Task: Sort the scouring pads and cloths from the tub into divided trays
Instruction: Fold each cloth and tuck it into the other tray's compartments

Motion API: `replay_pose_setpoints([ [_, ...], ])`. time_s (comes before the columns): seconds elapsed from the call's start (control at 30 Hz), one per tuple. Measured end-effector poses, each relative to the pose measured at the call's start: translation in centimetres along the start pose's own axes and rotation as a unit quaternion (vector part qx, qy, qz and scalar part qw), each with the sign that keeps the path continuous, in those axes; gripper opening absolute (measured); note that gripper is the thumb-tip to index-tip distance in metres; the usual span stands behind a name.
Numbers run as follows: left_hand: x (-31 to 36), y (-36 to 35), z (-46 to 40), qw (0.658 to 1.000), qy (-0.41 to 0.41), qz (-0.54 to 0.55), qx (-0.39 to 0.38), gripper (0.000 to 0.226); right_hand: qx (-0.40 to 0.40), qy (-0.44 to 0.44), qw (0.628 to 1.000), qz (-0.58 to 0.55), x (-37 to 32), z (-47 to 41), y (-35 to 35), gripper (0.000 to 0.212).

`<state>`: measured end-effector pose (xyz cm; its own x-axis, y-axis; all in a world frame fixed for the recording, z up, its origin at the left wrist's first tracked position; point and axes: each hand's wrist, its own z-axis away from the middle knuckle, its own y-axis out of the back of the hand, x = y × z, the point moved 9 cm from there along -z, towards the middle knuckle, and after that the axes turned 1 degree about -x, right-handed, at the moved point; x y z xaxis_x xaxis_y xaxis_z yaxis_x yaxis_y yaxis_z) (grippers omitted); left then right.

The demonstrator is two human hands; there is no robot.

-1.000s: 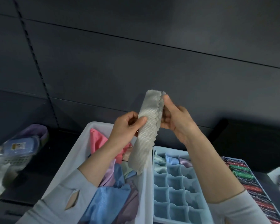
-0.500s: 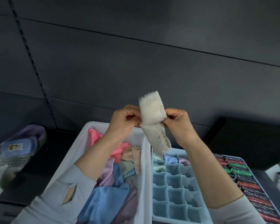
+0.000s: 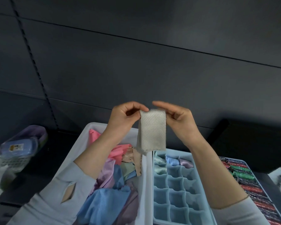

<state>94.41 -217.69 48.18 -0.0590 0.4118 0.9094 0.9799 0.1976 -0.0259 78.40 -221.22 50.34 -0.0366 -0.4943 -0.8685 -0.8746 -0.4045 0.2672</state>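
Dark wall panels point(image 3: 152, 54) stood behind. Both hands held a folded grey cloth point(image 3: 152, 130) above the white tub point(image 3: 146, 184): left hand point(image 3: 123, 120) pinching its top corner, right hand point(image 3: 180, 119) gripping the other edge, forefinger extended. At 5 o'clock lay the blue divided tray point(image 3: 177, 192).

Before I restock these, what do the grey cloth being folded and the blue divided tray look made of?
Grey cloth: apparently soft woven or microfibre fabric, matte, with a dotted weave and zigzag-cut edge. Blue divided tray: likely moulded plastic, smooth with a slight sheen.
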Motion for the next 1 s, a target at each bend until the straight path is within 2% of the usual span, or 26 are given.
replay_pose_setpoints([
  [0.1,0.5,0.3,-0.1,1.0,-0.019,0.0,0.0,0.053,0.024,0.001,1.0,-0.015,-0.1,0.0,0.3,0.031],
  [0.17,0.6,-0.4,-0.1,0.999,-0.018,0.022,-0.029,0.047,0.043,0.01,0.999,-0.008,-0.4,-0.1,0.7,0.028],
  [0.27,-1.0,-2.1,0.4,0.985,0.082,0.118,-0.092,0.03,0.065,0.01,0.998,-0.002,-0.5,-0.4,1.1,0.035],
  [0.33,-2.3,-2.6,1.2,0.982,0.127,0.093,-0.108,0.026,0.086,0.01,0.996,0.004,-0.4,-0.6,1.6,0.041],
  [0.43,-3.1,-2.8,2.2,0.983,0.131,0.039,-0.122,0.023,0.114,0.002,0.993,-0.007,0.2,-0.7,2.3,0.045],
  [0.63,-3.7,-3.3,3.0,0.975,0.172,0.045,-0.135,0.026,0.118,0.005,0.992,0.034,1.4,-0.5,2.3,0.048],
  [0.77,-4.9,-2.8,2.8,0.973,0.201,0.033,-0.105,0.028,0.087,0.008,0.992,0.087,2.1,-0.1,1.5,0.052],
  [0.93,-6.0,-1.1,2.3,0.952,0.269,0.145,-0.016,0.023,-0.016,0.017,0.991,0.134,3.9,1.7,-0.1,0.077],
  [1.0,-6.2,-1.0,2.1,0.943,0.282,0.177,-0.006,0.022,-0.034,0.035,0.985,0.163,3.7,2.4,-1.2,0.068],
])
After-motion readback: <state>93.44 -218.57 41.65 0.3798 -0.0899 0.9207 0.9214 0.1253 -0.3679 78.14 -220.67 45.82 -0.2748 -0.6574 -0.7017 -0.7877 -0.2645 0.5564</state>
